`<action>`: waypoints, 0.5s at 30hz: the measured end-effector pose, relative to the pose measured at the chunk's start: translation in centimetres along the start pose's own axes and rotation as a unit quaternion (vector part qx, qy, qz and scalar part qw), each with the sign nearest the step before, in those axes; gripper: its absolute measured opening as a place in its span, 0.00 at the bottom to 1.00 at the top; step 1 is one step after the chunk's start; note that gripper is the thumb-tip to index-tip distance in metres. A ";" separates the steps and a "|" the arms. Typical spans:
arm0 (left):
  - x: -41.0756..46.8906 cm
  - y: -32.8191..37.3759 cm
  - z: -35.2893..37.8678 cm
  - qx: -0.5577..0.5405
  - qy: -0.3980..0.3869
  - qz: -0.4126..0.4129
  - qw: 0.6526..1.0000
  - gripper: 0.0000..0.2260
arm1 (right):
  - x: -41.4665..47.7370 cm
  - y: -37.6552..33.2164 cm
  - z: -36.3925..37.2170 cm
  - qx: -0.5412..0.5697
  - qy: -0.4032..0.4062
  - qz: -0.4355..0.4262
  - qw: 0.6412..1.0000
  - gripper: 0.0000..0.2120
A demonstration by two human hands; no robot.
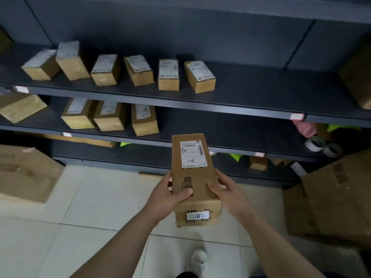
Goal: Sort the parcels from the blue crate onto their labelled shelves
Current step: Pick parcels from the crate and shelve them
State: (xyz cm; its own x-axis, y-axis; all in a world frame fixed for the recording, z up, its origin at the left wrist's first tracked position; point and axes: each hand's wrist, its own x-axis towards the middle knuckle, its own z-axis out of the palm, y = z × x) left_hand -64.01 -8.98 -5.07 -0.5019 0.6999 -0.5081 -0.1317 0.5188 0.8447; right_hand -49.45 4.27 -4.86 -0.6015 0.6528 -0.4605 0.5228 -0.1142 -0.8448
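Head view, first annotator: where's the parcel?

Second: The parcel (197,175) is in mid-air in front of the shelves (251,93), above the tiled floor (80,227), long side pointing at the rack. The white label (193,154) faces up, handwritten "1-8".

First: Hands?

Second: Both are grasping it. The left hand (170,191) has its thumb on top by the barcode and its fingers round the left edge. The right hand (224,187) mirrors it, thumb on top and fingers down the right side. Neither is loose.

First: How will it handle?

Second: It's a stiff cardboard carton with sharp corners and no sagging. I'd guess light to moderate, since the wrists look relaxed. The plain card isn't slippery. What's inside is unknown, so set it down, don't drop it.

First: Best hold?

Second: Long side faces near the middle, as now, keeping the label uncovered for reading.

First: Anything else?

Second: Six small boxes (168,76) in a row on the upper board, more below. Pink shelf tags (297,116), unreadable. Big cartons (28,173) on the floor at both sides. No blue crate in frame.
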 end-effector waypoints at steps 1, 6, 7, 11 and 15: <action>1.4 -0.3 -0.2 -0.004 0.006 -0.003 1.000 0.32 | 1.8 0.2 0.2 -0.002 -0.006 0.000 1.000 0.14; 8.5 -1.5 -0.8 -0.034 0.023 -0.016 0.999 0.29 | 10.5 2.0 1.2 0.003 -0.030 0.000 1.000 0.17; 9.9 -1.8 -0.8 -0.043 0.022 -0.016 0.999 0.28 | 12.1 2.4 1.3 0.008 -0.024 -0.005 1.000 0.18; 15.9 -3.1 -1.1 -0.059 0.015 0.004 0.998 0.28 | 18.0 2.8 1.3 -0.040 0.002 -0.032 0.999 0.20; 22.8 -3.5 -1.6 -0.070 0.016 0.031 0.997 0.32 | 24.6 2.9 1.1 -0.064 0.014 -0.080 0.995 0.14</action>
State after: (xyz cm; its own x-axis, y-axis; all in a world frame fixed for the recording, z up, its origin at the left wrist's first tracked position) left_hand -76.37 4.38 -19.35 -0.5391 0.7117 -0.4504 -0.2172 0.3992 0.8908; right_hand -63.39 19.14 -18.94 -0.6666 0.6762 -0.3137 0.4960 0.0882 -0.8638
